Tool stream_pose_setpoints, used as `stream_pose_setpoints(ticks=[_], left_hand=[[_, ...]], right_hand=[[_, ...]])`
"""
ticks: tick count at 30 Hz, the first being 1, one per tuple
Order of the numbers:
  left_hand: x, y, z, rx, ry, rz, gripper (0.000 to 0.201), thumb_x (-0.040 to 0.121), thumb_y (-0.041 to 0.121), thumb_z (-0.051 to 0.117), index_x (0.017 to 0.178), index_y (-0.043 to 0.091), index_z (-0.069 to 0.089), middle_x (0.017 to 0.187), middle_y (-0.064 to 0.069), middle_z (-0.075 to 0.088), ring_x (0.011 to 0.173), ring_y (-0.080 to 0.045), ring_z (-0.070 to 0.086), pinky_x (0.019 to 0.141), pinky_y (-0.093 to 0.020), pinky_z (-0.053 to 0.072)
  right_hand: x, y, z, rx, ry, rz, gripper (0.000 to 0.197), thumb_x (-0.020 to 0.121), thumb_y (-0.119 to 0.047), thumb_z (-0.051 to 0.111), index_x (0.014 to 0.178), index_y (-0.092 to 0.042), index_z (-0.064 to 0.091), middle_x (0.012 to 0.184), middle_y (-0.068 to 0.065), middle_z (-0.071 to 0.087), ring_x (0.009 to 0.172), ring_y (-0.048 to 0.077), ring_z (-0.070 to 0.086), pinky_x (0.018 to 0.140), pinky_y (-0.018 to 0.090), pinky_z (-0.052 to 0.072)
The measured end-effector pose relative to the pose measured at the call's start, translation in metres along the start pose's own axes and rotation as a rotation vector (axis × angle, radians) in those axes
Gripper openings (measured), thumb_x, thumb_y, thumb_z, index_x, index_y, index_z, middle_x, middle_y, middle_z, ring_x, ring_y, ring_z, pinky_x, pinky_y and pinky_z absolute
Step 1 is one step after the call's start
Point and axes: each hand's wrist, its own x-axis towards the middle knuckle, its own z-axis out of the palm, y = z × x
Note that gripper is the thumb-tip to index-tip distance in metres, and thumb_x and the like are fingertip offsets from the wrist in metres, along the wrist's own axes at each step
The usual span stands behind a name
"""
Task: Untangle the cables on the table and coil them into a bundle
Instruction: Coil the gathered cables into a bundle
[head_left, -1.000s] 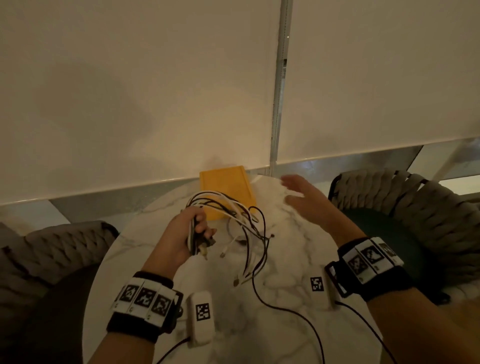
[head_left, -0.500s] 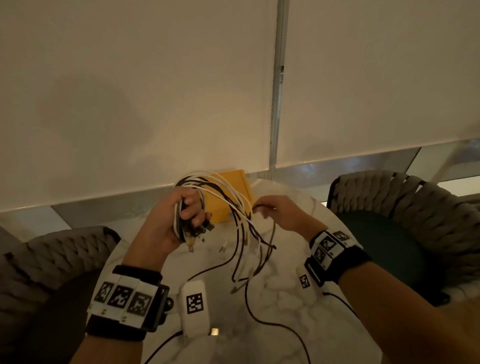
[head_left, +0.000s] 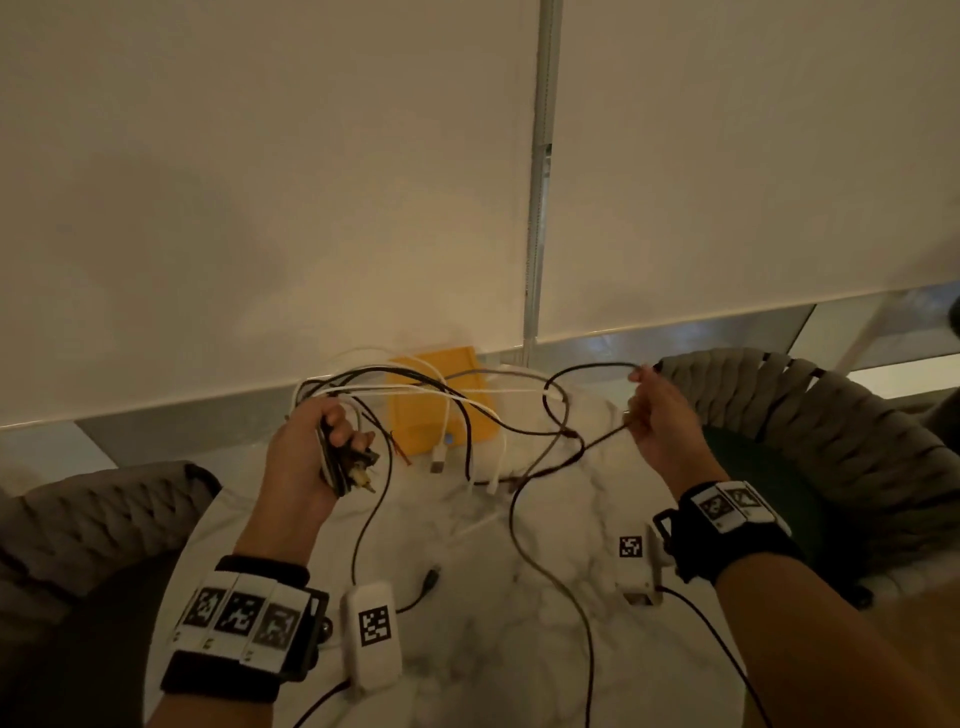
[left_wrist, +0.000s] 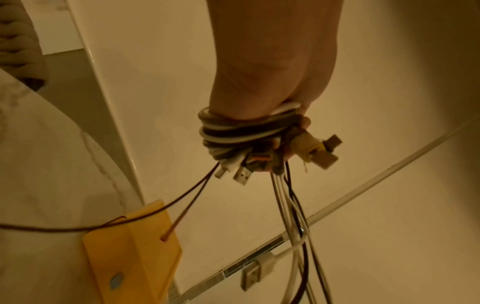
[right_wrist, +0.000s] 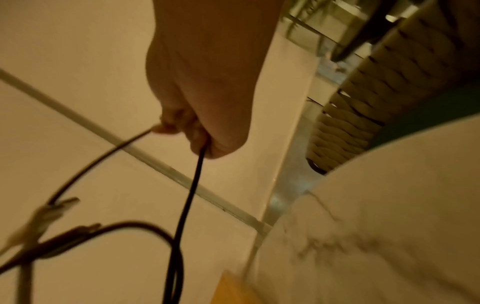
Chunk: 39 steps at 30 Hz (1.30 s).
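Marble table (head_left: 467, 649), white with grey veins, round-edged, fills the near centre. Woven chairs: one at right (head_left: 831, 415) with a dark green seat, one at left (head_left: 78, 519). Pale blinds (head_left: 260, 182) cover the far wall.

Yellow box (head_left: 441, 410), flat, lies at the far edge of the table, beside the blinds.

Left hand (head_left: 304, 457), raised over the left part of the table: fingers curled tight round a coil (left_wrist: 233, 133) of white and dark cables, with several plugs (left_wrist: 322, 152) sticking out past the fingertips.

Right hand (head_left: 660, 415), raised at right, level with the left: thumb and fingers pinch a black cable (head_left: 561, 415) that enters and leaves the fist (right_wrist: 205, 127) at two places.

Cables (head_left: 441, 395), white and dark, loose, stretch from the coil across the box toward the right hand, crossing one another; ends hang down to the table. One white plug (head_left: 439, 460) dangles near the box. One small black plug (head_left: 431, 577) lies on the marble, near centre.
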Motion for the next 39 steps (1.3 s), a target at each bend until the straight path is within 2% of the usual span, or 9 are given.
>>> stream_pose_setpoints(ticks=[4, 11, 16, 19, 23, 26, 29, 34, 39], left_hand=[[0.014, 0.015, -0.010, -0.179, 0.078, 0.053, 0.039, 0.090, 0.017, 0.035, 0.051, 0.021, 0.033, 0.034, 0.009, 0.034, 0.033, -0.011, 0.038, 0.051, -0.019, 0.044], [0.019, 0.024, -0.039, -0.269, 0.252, 0.095, 0.043, 0.082, 0.016, 0.040, 0.040, 0.024, 0.034, 0.037, 0.008, 0.035, 0.039, -0.012, 0.041, 0.054, -0.022, 0.036], [0.028, 0.014, -0.036, -0.099, 0.229, 0.021, 0.035, 0.089, 0.020, 0.033, 0.054, 0.023, 0.030, 0.034, 0.007, 0.034, 0.034, -0.010, 0.042, 0.040, -0.011, 0.032], [0.027, -0.008, -0.014, -0.056, 0.167, -0.051, 0.033, 0.091, 0.018, 0.034, 0.058, 0.020, 0.029, 0.033, 0.008, 0.034, 0.034, -0.011, 0.041, 0.039, -0.014, 0.033], [0.016, -0.033, 0.004, -0.054, 0.127, -0.106, 0.033, 0.090, 0.014, 0.036, 0.058, 0.017, 0.031, 0.036, 0.005, 0.036, 0.039, -0.014, 0.040, 0.041, -0.018, 0.035], [0.006, -0.040, 0.010, -0.069, 0.108, -0.092, 0.033, 0.090, 0.014, 0.039, 0.058, 0.016, 0.033, 0.038, 0.004, 0.037, 0.040, -0.016, 0.042, 0.045, -0.024, 0.037], [-0.005, -0.041, 0.012, -0.098, 0.094, -0.079, 0.034, 0.090, 0.014, 0.041, 0.057, 0.016, 0.036, 0.039, 0.003, 0.038, 0.039, -0.016, 0.044, 0.053, -0.031, 0.036], [-0.019, -0.036, 0.010, -0.129, 0.088, -0.059, 0.036, 0.088, 0.015, 0.041, 0.052, 0.017, 0.039, 0.040, 0.003, 0.038, 0.040, -0.016, 0.045, 0.059, -0.033, 0.037], [-0.012, -0.026, -0.015, -0.214, 0.183, 0.037, 0.034, 0.089, 0.018, 0.042, 0.056, 0.018, 0.036, 0.042, 0.005, 0.038, 0.043, -0.014, 0.043, 0.047, -0.023, 0.041]], right_hand=[[0.006, -0.030, 0.010, -0.268, -0.201, -0.106, 0.021, 0.088, -0.003, 0.056, 0.075, -0.018, 0.049, 0.050, -0.008, 0.047, 0.042, 0.006, 0.042, 0.043, 0.014, 0.039], [0.026, -0.035, -0.026, -0.420, 0.128, -0.063, 0.028, 0.096, -0.013, 0.038, 0.070, -0.021, 0.041, 0.056, -0.004, 0.055, 0.049, 0.007, 0.050, 0.064, 0.020, 0.047], [0.024, 0.011, -0.030, -1.147, -0.099, 0.154, 0.053, 0.091, -0.009, 0.053, 0.136, -0.003, 0.024, 0.107, 0.019, 0.049, 0.079, 0.029, 0.055, 0.065, 0.028, 0.040], [0.018, 0.020, -0.009, -1.422, -0.172, 0.197, 0.059, 0.093, -0.006, 0.043, 0.144, -0.002, 0.014, 0.141, 0.027, 0.029, 0.127, 0.041, 0.038, 0.097, 0.040, 0.038], [0.000, 0.010, 0.030, -1.427, -0.206, -0.088, 0.026, 0.091, -0.010, 0.044, 0.115, -0.003, 0.051, 0.112, 0.017, 0.048, 0.101, 0.034, 0.052, 0.091, 0.038, 0.043], [-0.032, 0.032, 0.049, -1.353, -0.561, 0.408, 0.037, 0.092, -0.042, 0.046, 0.090, -0.007, 0.059, 0.083, 0.008, 0.061, 0.077, 0.022, 0.059, 0.073, 0.032, 0.052], [-0.053, 0.104, 0.051, -1.639, -0.642, 0.452, 0.070, 0.080, -0.065, 0.051, 0.122, -0.009, 0.050, 0.126, 0.013, 0.051, 0.117, 0.029, 0.048, 0.097, 0.040, 0.041], [-0.073, 0.185, 0.056, -1.365, -0.471, 0.311, 0.052, 0.084, -0.034, 0.060, 0.126, -0.009, 0.041, 0.131, 0.012, 0.050, 0.119, 0.028, 0.049, 0.097, 0.035, 0.042], [-0.063, 0.147, 0.055, -1.076, -0.650, 0.182, 0.019, 0.090, -0.021, 0.055, 0.098, -0.007, 0.066, 0.074, 0.000, 0.062, 0.078, 0.023, 0.062, 0.074, 0.032, 0.050]])
